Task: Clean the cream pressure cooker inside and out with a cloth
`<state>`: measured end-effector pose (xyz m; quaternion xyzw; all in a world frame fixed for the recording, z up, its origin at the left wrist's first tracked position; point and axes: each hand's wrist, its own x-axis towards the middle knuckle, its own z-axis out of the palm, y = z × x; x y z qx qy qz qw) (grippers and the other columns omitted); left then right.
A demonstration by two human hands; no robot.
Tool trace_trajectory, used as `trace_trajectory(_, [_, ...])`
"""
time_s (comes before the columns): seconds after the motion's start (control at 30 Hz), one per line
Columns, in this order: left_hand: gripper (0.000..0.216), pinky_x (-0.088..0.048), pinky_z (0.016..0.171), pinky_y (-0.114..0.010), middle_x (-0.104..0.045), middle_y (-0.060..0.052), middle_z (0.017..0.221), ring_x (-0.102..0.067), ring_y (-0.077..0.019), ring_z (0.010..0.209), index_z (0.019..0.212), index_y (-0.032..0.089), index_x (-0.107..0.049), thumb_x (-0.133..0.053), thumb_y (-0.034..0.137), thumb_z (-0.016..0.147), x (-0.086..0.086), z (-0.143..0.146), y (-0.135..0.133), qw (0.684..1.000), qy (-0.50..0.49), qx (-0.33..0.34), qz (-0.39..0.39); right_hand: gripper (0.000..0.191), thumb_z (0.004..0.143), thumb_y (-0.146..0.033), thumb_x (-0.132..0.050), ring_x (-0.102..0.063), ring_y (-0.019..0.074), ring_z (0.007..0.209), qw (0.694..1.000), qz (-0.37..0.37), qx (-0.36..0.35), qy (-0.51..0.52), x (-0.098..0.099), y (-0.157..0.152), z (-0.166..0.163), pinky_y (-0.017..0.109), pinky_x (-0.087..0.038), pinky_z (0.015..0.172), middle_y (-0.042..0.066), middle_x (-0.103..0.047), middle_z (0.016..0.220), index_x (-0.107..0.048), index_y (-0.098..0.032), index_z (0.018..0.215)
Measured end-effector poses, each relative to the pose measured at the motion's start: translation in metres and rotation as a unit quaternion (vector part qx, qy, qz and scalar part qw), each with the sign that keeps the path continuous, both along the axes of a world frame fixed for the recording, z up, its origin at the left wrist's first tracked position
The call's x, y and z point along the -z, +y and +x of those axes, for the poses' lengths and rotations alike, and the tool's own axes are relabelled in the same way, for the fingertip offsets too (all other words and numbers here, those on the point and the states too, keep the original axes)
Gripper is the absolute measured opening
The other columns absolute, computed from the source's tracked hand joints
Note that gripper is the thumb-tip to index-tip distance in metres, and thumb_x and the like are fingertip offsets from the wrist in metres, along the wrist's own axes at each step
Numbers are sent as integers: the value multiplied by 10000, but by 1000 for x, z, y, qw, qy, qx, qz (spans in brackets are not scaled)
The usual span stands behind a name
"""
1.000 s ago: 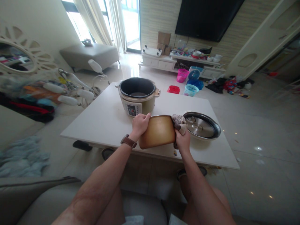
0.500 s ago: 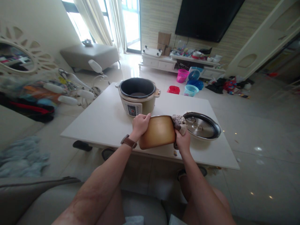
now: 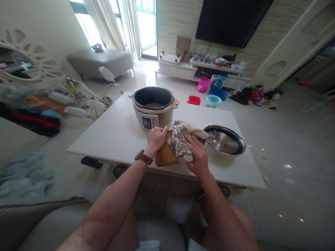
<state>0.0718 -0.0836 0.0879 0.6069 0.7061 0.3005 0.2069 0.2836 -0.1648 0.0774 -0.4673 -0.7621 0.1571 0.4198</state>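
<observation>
My left hand [image 3: 156, 138] grips the left rim of a tan inner pot [image 3: 163, 156] held tilted at the near edge of the white table [image 3: 115, 136]. My right hand [image 3: 196, 153] presses a patterned cloth [image 3: 180, 141] flat against the pot's outer side, fingers spread over the cloth. Behind the pot stands the open electric cooker [image 3: 154, 108] with its dark cavity showing. To the right lies the cooker's steel lid [image 3: 224, 140], upside down on the table.
A rack with white handles and colourful clutter [image 3: 78, 101] stands left of the table. Pink, red and blue baskets [image 3: 206, 94] sit on the tiled floor beyond. A grey bench [image 3: 102, 61], a TV unit [image 3: 204, 69] and my knees are also in view.
My right hand has moved from the pot's right rim to its near side, spreading the cloth over the pot's outer surface. The left hand and pot stayed put.
</observation>
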Motion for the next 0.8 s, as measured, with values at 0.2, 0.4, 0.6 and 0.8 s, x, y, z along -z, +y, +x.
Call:
trace_trajectory(0.2, [592, -295, 644, -335, -696, -114, 675, -640, -234, 703, 619, 193, -728, -436, 526, 1012, -1, 1, 2, 1000, -3, -16, -10, 506, 829, -424, -700, -711, 342, 1186, 962, -75, 199, 170, 27, 19, 11, 498, -526, 1079, 133, -780, 1265, -734, -201, 1282])
trace_trajectory(0.4, [589, -295, 647, -328, -701, -110, 688, -646, -232, 712, 648, 189, -746, -426, 519, 1017, -3, 3, 1, 999, 14, -20, -22, 423, 786, -475, -720, -731, 318, 946, 923, -133, 262, 249, 46, 29, 17, 463, -559, 932, 117, -818, 1029, -771, -173, 1078])
trace_trajectory(0.6, [590, -297, 646, -330, -698, -107, 685, -643, -227, 698, 650, 182, -748, -426, 511, 1020, -3, 3, 0, 1000, 13, -16, -19, 406, 790, -452, -721, -726, 312, 950, 925, -123, 263, 246, 47, 28, 17, 456, -548, 938, 113, -818, 1046, -774, -186, 1092])
trace_trajectory(0.8, [591, -296, 644, -329, -701, -109, 684, -644, -227, 694, 655, 179, -754, -432, 512, 1022, -4, 3, 0, 1000, 12, -16, -22, 388, 774, -441, -721, -720, 317, 956, 925, -119, 268, 241, 45, 27, 16, 455, -541, 944, 111, -815, 1019, -775, -188, 1063])
